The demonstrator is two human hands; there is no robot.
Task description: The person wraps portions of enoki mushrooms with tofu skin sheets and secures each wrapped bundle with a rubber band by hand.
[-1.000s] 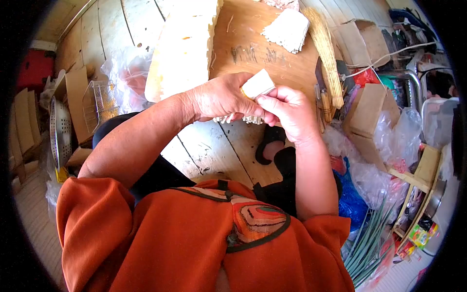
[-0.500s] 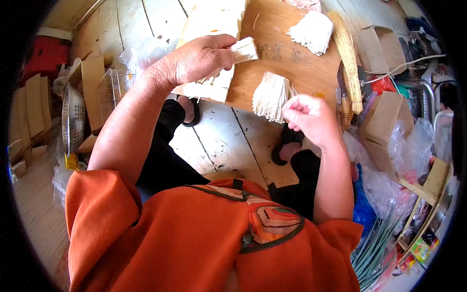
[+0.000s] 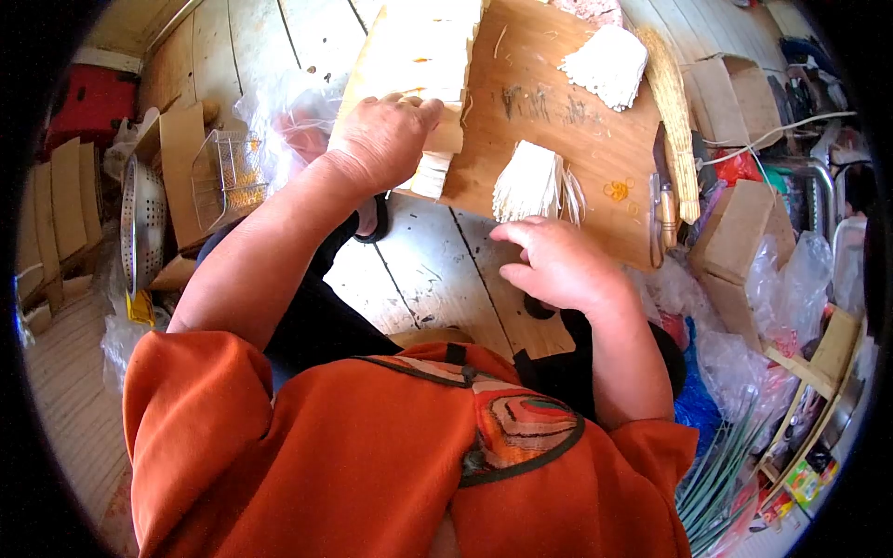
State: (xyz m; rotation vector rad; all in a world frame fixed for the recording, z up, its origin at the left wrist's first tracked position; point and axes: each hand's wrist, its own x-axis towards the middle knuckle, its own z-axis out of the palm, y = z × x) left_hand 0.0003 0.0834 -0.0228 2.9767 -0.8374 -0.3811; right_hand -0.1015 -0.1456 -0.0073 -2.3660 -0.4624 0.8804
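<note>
Left hand down at the pale row, fingers curled, and whether they pinch anything I can't tell: looks like I'm setting a bundle in place. Right hand spread, empty, just beside the white strips near the tabletop's edge; gathering those calls for an even grip, I'd judge. Half a second ago, left held a bundle up, right pinched at the strips.

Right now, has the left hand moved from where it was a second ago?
Yes: judged against the wooden board, the left hand has moved left, away from the right hand and over the row of pale strips.
</note>
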